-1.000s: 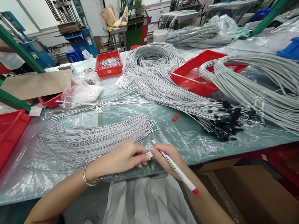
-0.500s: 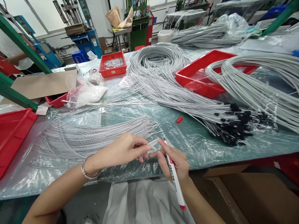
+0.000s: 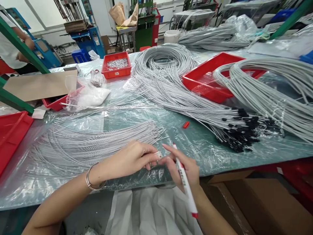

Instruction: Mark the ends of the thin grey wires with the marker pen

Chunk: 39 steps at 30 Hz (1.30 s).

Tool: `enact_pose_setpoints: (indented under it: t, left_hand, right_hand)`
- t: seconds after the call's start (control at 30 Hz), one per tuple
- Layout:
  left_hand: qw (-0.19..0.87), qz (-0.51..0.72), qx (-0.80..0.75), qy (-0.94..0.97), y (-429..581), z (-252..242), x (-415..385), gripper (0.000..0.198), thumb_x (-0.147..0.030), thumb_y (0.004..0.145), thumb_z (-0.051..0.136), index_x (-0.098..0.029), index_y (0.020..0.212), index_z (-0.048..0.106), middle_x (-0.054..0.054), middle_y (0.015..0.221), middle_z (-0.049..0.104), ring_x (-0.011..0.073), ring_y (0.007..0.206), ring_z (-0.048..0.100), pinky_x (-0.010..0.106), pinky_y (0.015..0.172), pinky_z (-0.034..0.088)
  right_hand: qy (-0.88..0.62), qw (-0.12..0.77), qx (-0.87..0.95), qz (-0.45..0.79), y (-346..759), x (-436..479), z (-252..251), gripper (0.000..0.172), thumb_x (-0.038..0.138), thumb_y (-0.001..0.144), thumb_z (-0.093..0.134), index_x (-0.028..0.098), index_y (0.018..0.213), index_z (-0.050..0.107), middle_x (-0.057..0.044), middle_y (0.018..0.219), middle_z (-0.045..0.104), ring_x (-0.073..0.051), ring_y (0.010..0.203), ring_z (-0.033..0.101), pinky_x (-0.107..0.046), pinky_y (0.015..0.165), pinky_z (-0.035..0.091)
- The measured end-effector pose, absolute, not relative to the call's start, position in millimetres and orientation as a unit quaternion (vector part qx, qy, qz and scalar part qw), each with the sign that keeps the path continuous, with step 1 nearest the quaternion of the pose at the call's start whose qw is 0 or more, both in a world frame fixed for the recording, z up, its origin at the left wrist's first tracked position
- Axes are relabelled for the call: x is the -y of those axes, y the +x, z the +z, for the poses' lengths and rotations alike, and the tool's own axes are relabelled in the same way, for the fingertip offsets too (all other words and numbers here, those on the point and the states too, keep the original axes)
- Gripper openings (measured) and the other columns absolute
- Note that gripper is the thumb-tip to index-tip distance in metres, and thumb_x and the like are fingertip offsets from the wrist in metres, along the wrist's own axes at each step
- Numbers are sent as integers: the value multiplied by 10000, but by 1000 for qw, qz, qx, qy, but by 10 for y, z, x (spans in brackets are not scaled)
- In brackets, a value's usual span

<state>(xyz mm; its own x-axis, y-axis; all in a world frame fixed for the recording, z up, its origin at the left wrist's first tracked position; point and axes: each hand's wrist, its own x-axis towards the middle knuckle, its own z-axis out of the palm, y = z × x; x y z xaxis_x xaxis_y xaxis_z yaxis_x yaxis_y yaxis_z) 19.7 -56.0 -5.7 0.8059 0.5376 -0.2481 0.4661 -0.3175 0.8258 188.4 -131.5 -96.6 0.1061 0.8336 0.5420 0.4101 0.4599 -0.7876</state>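
My left hand [image 3: 140, 156], a metal bangle on its wrist, pinches a small whitish piece [image 3: 158, 154] between thumb and fingertips; most of it is hidden, so I cannot make out its kind. My right hand [image 3: 184, 168] grips a white marker pen [image 3: 187, 189] with a red end, its tip pointing up and away from me. The right fingertips are close by the left ones, by the whitish piece. A fan of thin grey cables [image 3: 97, 140] lies on the table just beyond my left hand. The small red pen cap [image 3: 186, 125] rests farther back.
A large bundle of grey cables [image 3: 171, 88] with black ends [image 3: 241, 132] crosses the plastic-covered table [image 3: 137, 179]. Around it are a red tray of small metal parts [image 3: 105, 72], another red tray [image 3: 195, 78], a bag of white material [image 3: 93, 96] and coiled cables [image 3: 269, 85].
My right index finger has lifted off the whitish piece, which now shows shorter at my left fingertips. The marker has shifted slightly right and down. My view has turned a little.
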Motion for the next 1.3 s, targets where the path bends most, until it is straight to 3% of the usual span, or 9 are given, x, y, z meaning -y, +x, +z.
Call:
enact_pose_setpoints:
  t: [0.07, 0.17, 0.3, 0.53, 0.67, 0.77, 0.9, 1.0, 1.3]
  left_hand:
    - [466, 36, -315, 826, 186, -51, 595, 196, -320, 957, 419, -193, 980, 565, -27, 658, 628, 108, 612, 601, 208, 610, 421]
    - [452, 35, -316, 834, 181, -25, 650, 204, -296, 953, 425, -209, 1138, 419, -47, 665, 620, 117, 586, 565, 223, 594, 404]
    - [450, 8, -302, 840, 180, 3, 674, 184, -291, 963, 394, -202, 1118, 349, -47, 656, 598, 129, 602, 547, 232, 596, 396]
    - [514, -2, -279, 811, 167, -48, 617, 286, -300, 932, 459, -218, 1195, 383, -34, 742, 635, 111, 588, 565, 212, 560, 388]
    - [452, 10, -286, 845, 173, -86, 604, 252, -380, 939, 446, -178, 898, 591, -24, 635, 601, 105, 560, 529, 217, 543, 344]
    - [412, 11, -280, 867, 173, -84, 603, 386, -372, 973, 368, -160, 731, 581, -9, 605, 598, 98, 547, 525, 220, 561, 343]
    - [424, 18, -289, 858, 157, -66, 543, 396, -384, 973, 375, -154, 729, 585, 1, 610, 626, 104, 571, 584, 200, 582, 380]
    - [465, 11, -297, 834, 142, -62, 478, 383, -419, 951, 420, -149, 764, 617, 9, 632, 646, 104, 558, 611, 183, 549, 398]
    - [510, -1, -280, 813, 190, -26, 464, 355, -354, 957, 413, -139, 809, 654, 5, 627, 640, 96, 569, 621, 163, 531, 420]
  right_hand:
    - [-503, 540, 619, 269, 1925, 1281, -941, 108, 234, 856, 524, 190, 921, 597, 38, 534, 577, -111, 438, 510, -228, 457, 415]
    - [-472, 465, 654, 365, 1964, 1225, -893, 196, 331, 851, 525, 195, 710, 518, 67, 474, 454, -80, 396, 388, -210, 420, 330]
    - [-461, 417, 685, 379, 1941, 1204, -820, 273, 331, 890, 484, 187, 660, 506, 74, 482, 369, -76, 436, 306, -211, 444, 272]
    - [-445, 427, 694, 371, 1925, 1254, -802, 347, 298, 929, 410, 187, 607, 478, 49, 496, 424, -77, 435, 333, -227, 446, 267]
    - [-494, 429, 670, 351, 1960, 1261, -801, 360, 321, 922, 428, 198, 584, 418, 63, 439, 385, -73, 402, 329, -233, 428, 262]
    - [-514, 442, 670, 304, 1953, 1270, -814, 344, 294, 915, 450, 195, 585, 462, 54, 441, 430, -78, 402, 373, -233, 439, 305]
    - [-540, 535, 617, 203, 1870, 1319, -922, 198, 192, 904, 459, 187, 927, 656, 35, 513, 553, -105, 434, 499, -238, 479, 407]
    - [-514, 574, 617, 161, 1769, 1374, -1039, 380, 110, 889, 444, 194, 1235, 576, 33, 534, 586, -116, 433, 532, -248, 484, 449]
    - [-500, 589, 624, 116, 1667, 1413, -1138, 600, 17, 855, 454, 290, 1389, 418, 48, 570, 592, -115, 487, 543, -262, 529, 482]
